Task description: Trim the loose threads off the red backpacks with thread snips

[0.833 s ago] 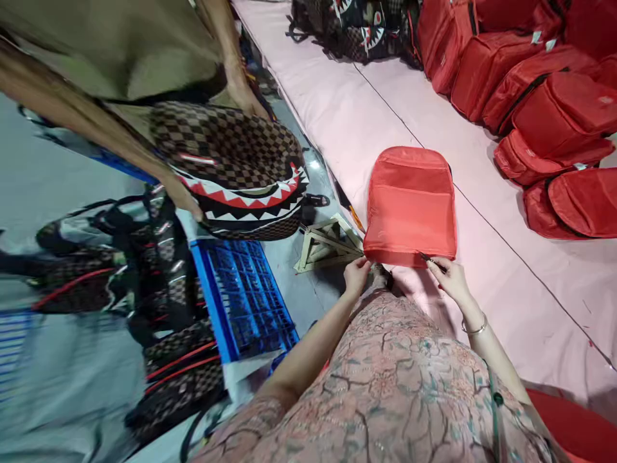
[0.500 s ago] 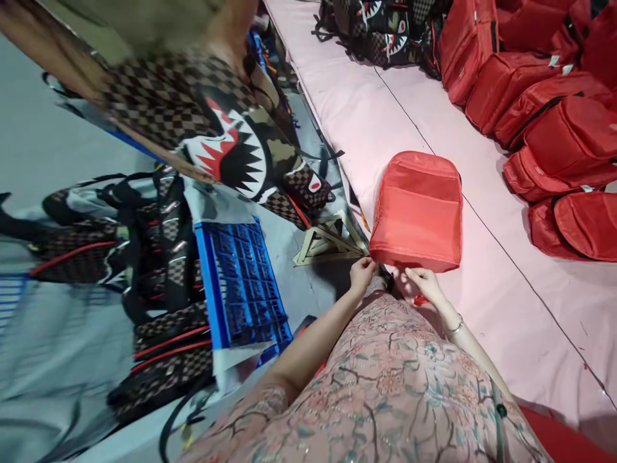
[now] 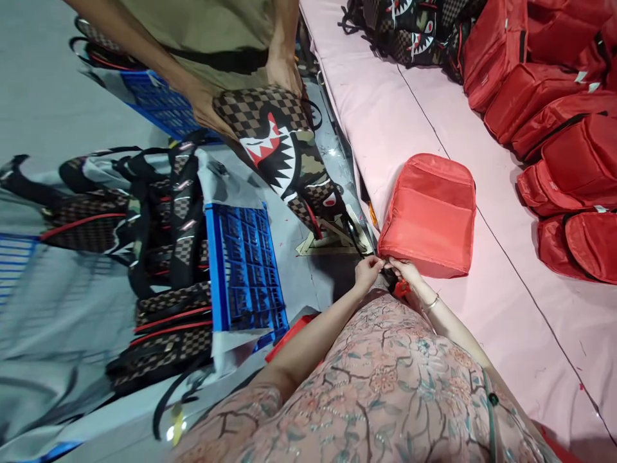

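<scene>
meeting at the near left corner of a red bag [image 3: 431,222] on a pink-covered counter [image 3: 511,321], the left hand [image 3: 369,272] and right hand [image 3: 407,272] of a person in a floral garment [image 3: 385,386] all but touch. the left is pinched closed, on what is too small to tell; the right curls around a small red item [image 3: 402,289]. beside them, a co-worker [image 3: 226,38] grips a checkered shark-mouth backpack [image 3: 274,151].

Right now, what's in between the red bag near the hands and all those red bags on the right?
Between the red bag and the group on the right, the head view shows just pink cloth with a thin dark line on it.
</scene>
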